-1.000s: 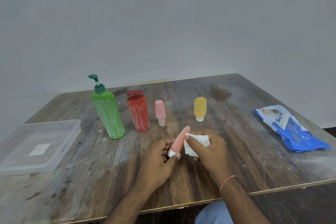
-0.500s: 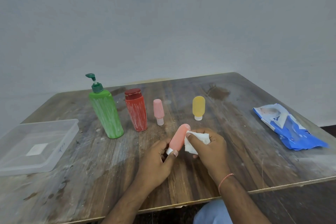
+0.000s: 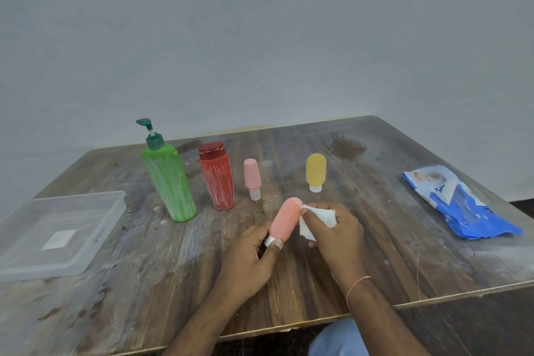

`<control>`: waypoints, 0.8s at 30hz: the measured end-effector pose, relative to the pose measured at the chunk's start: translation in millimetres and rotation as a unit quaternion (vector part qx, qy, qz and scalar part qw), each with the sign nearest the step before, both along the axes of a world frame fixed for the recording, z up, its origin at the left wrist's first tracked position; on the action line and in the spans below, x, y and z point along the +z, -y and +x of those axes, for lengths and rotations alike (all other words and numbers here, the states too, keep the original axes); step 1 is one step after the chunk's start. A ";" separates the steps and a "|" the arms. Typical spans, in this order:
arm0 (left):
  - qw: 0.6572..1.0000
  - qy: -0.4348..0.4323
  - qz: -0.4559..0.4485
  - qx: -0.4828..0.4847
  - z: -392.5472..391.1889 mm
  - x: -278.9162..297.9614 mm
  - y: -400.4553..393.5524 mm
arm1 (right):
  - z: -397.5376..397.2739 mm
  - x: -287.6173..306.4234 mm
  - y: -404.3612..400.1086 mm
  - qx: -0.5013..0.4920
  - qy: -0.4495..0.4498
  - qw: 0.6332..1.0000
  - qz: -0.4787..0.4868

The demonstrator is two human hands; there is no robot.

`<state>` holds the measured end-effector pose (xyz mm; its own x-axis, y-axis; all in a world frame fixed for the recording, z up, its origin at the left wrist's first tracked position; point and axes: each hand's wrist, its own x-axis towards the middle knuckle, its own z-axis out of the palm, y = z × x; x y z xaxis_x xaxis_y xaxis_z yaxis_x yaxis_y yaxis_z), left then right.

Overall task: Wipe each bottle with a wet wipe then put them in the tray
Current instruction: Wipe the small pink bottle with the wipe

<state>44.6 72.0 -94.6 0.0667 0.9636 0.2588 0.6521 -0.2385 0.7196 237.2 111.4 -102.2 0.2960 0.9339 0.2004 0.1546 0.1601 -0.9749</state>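
Note:
My left hand [image 3: 250, 257] grips a small salmon-pink bottle [image 3: 284, 220] by its white cap end, tilted with its rounded end up. My right hand [image 3: 335, 231] presses a crumpled white wet wipe [image 3: 316, 218] against the bottle's right side near the top. Standing behind in a row are a green pump bottle [image 3: 169, 182], a red bottle [image 3: 217, 179], a small pink bottle [image 3: 252, 178] and a yellow bottle [image 3: 315, 172], the two big ones streaked with white. A clear plastic tray [image 3: 57, 234] sits at the left with no bottle in it.
A blue and white wet-wipe pack [image 3: 456, 202] lies at the right of the worn wooden table [image 3: 161, 283]. The table's front edge runs just below my wrists. A grey wall rises behind the table.
The wipe and my right fingers have slid up along the salmon-pink bottle toward its rounded end. The other bottles, tray and pack stay where they were.

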 end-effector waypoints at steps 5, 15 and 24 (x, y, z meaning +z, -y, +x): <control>1.000 -0.001 0.001 0.000 -0.2 -0.5 -0.1 | 1.7 -4.6 -2.1 -0.012 0.019 1.000 -0.013; 1.000 -0.006 0.016 0.018 0.5 -2.0 0.4 | -0.1 3.4 5.3 -0.027 0.032 0.999 0.010; 0.999 -0.026 0.017 0.022 2.0 1.0 1.5 | 1.1 3.3 3.6 -0.025 0.021 0.999 0.010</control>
